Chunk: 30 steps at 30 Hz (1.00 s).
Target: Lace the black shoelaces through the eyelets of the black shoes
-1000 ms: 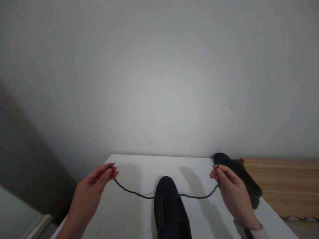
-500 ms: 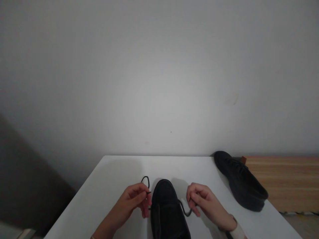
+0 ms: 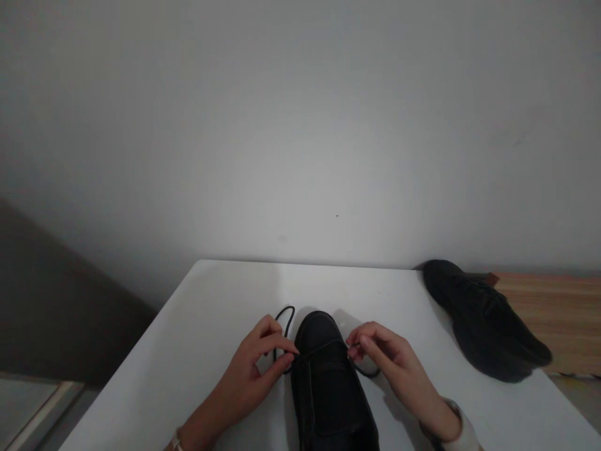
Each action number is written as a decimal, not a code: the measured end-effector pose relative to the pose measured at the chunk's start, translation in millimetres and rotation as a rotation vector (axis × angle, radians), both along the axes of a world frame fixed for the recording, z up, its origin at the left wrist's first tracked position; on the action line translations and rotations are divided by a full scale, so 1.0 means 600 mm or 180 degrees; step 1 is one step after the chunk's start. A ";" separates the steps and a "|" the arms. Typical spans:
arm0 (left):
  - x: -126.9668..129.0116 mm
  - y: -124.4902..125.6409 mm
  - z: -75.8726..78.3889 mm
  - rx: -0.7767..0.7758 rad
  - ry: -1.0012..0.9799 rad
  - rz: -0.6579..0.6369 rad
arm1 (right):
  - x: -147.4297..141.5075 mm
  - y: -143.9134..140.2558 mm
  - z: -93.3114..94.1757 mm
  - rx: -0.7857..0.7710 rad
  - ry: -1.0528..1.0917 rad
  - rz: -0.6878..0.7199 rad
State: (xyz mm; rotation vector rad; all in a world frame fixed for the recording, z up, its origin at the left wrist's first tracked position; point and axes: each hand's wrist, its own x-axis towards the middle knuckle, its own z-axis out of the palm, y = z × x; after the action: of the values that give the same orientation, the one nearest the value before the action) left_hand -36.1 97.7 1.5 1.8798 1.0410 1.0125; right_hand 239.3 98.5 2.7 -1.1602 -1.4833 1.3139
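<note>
A black leather lace-up shoe [image 3: 328, 382] is sitting on the white rectangular table [image 3: 211, 326], near its front edge and midway across, toe pointing toward the plain grey wall [image 3: 300, 125] behind the table. The left hand [image 3: 256, 369] is lying just left of the toe, the right hand [image 3: 392, 363] just right of it. The thin black shoelace [image 3: 283, 313] is looping on the tabletop beside the left hand. A second black leather shoe [image 3: 483, 329] is lying well apart at the table's far right corner, with a wooden plank surface [image 3: 554, 313] beyond it to the right.

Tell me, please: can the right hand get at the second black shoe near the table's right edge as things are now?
Probably yes. The white table lies bare between the right hand and the second shoe, but that hand's fingers pinch the lace of the near shoe.
</note>
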 end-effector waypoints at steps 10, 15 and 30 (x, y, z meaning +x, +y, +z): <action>-0.002 -0.008 0.016 0.0317 0.0302 -0.0347 | -0.002 -0.006 0.005 0.0174 -0.0443 -0.0059; -0.002 -0.010 0.017 0.0425 0.0435 -0.0322 | 0.005 -0.007 -0.002 0.0272 -0.0712 0.0090; 0.004 -0.011 0.012 0.0438 0.0709 -0.0390 | 0.008 -0.007 0.001 0.0261 -0.0893 0.0204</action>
State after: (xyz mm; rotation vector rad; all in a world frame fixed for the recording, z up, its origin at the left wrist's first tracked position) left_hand -33.8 91.3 8.6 2.1798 0.9878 0.8363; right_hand 243.8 94.1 3.2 -1.2924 -1.7716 1.1550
